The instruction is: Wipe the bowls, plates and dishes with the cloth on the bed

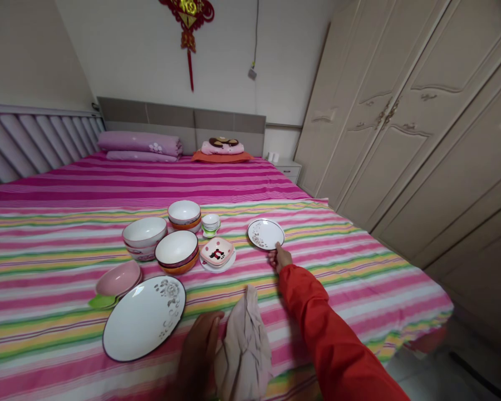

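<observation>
Clock from wearer, 12 = dead ahead. Nearest, abt 11, the L hand (200,351) is resting just beside the crumpled cloth (246,353); its fingers are sitting in shadow, so can't tell how far open they are or if they're gripping any fabric. The crumpled cloth is bunching at 12; loose folds could be catching a rim if dragged. At 10 the oval plate (144,320) is lying right by the pink bowl (119,278), so a careless L sweep could be knocking them together → chips. At 11 the stacked bowls (177,250) are crowding the square dish (216,252); a bump could be toppling one, b/c the striped sheet (342,273) is prob. giving soft footing. Farther, abt 12:30, the R hand (280,258) is pinching the small plate (264,233) at its near-right rim, thumb on top, fingers nearly closed; w/ that one-sided hold, it could be tipping or slipping.
</observation>
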The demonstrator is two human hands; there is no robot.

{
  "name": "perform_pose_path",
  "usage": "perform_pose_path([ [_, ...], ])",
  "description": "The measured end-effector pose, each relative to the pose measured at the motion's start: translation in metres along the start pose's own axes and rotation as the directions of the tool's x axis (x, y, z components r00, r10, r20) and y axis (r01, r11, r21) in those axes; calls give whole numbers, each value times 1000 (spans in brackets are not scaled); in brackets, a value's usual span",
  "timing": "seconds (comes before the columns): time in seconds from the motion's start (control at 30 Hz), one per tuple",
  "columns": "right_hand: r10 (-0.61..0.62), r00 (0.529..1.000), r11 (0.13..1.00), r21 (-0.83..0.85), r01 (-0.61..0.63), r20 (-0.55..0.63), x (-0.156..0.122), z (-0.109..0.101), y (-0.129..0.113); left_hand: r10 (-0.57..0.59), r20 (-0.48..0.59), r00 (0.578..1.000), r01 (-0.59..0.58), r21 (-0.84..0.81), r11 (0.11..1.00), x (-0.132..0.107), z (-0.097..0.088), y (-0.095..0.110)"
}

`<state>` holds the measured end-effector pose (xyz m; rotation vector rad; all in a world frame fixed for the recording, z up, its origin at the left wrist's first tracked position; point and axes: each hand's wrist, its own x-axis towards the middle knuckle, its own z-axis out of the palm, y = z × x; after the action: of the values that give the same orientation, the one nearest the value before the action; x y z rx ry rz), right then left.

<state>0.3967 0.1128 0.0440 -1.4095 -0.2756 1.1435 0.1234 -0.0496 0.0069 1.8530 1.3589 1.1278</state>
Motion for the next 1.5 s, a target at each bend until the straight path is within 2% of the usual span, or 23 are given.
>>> perform_pose_path([
  [0.27, 45, 995, 999, 17, -43, -91, 7, 7, -4, 12, -7, 1000, -11, 26, 1000, 0, -1, 1],
  [0.47, 21, 998, 1000, 14, -20, -57, -6, 4, -5, 133, -25, 991, -130, 86, 988, 4, 1, -3],
  [0.63, -78, 997, 996, -42, 79, 21, -47, -9, 8, 165, -29, 986, -161, 99, 982, 6, 1, -1],
  [0.77, -242, 967, 964, -90, 249, 75, -104, -21, 51, 152, -50, 987, -148, 75, 986, 5, 2, 2],
  [0.8, -304, 947, 943, -108, 314, 105, -119, -23, 66, 150, -57, 987, -146, 68, 987, 5, 2, 3],
  [0.87, -574, 786, 748, -243, 618, 230, -146, -28, 94, 131, -74, 989, -129, 40, 991, 5, 1, 6],
  [0.9, -646, 701, 631, -305, 713, 303, -157, -31, 107, 115, -83, 990, -114, 14, 993, 5, 1, 8],
  [0.93, -692, 612, 492, -370, 788, 383, -165, -33, 118, 91, -94, 991, -94, -24, 995, 4, 0, 10],
  [1.0, -704, 472, 228, -460, 858, 531, -175, -36, 133, 11, -116, 993, -28, -140, 990, 1, -1, 15],
  [1.07, -678, 385, 26, -503, 864, 626, -178, -38, 141, -117, -126, 985, 73, -306, 949, -5, -4, 19],
  [1.13, -669, 346, -81, -527, 846, 658, -178, -38, 143, -294, -96, 951, 211, -496, 842, -13, -10, 22],
  [1.17, -668, 337, -109, -536, 837, 663, -178, -38, 143, -401, -63, 914, 292, -586, 756, -17, -15, 23],
  [1.23, -668, 329, -140, -546, 826, 668, -179, -38, 143, -612, 31, 790, 439, -724, 531, -23, -30, 25],
  [1.3, -671, 320, -155, -549, 821, 668, -181, -38, 142, -755, 124, 644, 512, -803, 305, -25, -50, 25],
  [1.33, -675, 316, -159, -550, 820, 667, -182, -37, 142, -788, 163, 593, 522, -823, 223, -24, -60, 26],
  [1.4, -682, 310, -162, -551, 819, 662, -183, -37, 143, -805, 236, 544, 521, -847, 104, -19, -79, 26],
  [1.5, -687, 306, -164, -551, 818, 659, -184, -37, 143, -821, 300, 485, 561, -827, 29, -11, -97, 25],
])
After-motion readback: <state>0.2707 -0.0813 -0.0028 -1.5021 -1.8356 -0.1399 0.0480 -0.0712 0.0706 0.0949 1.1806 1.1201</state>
